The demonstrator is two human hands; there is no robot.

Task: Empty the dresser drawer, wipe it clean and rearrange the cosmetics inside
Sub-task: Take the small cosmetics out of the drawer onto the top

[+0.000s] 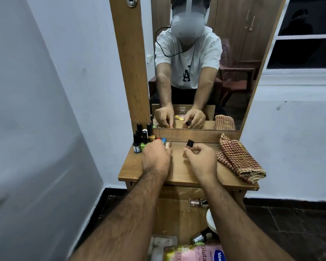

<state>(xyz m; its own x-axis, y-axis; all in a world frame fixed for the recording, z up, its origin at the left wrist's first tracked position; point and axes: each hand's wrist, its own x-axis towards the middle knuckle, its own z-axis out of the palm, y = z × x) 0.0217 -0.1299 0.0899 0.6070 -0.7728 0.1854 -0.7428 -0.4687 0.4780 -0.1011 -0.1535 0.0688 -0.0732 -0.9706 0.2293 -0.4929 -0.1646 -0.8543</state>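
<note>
A tall mirror (205, 63) in a wooden frame is filling the upper centre of the frame, reflecting a person in a white T-shirt leaning toward it with both arms out. Below it, the wooden dresser top (179, 172) is spreading across the middle of the frame, and the open drawer (177, 215) is showing at lower centre between the two forearms. A folded checked cloth (239, 161) is lying on the right side of the dresser top, its far end nearly touching the mirror's base. At the bottom centre a pink lotion bottle (194, 253) is lying on its side, partly cut off by the frame edge. The left hand (156, 157) is resting knuckles-up at the left of the top, its fingertips reaching a few small bottles just beside the cluster; whether it is pinching one I cannot tell. The right hand (201, 159) is curling its fingers around a small nail polish bottle (188, 147) with a dark cap, holding it tilted just above the centre of the top. A cluster of nail polish bottles (142, 140) is standing upright at the top's far left corner, against the mirror frame. In the drawer, a glittery bottle (195, 202) is lying on its side near the right forearm, and a dark bottle (199, 237) is lying lower down beside the lotion.
</note>
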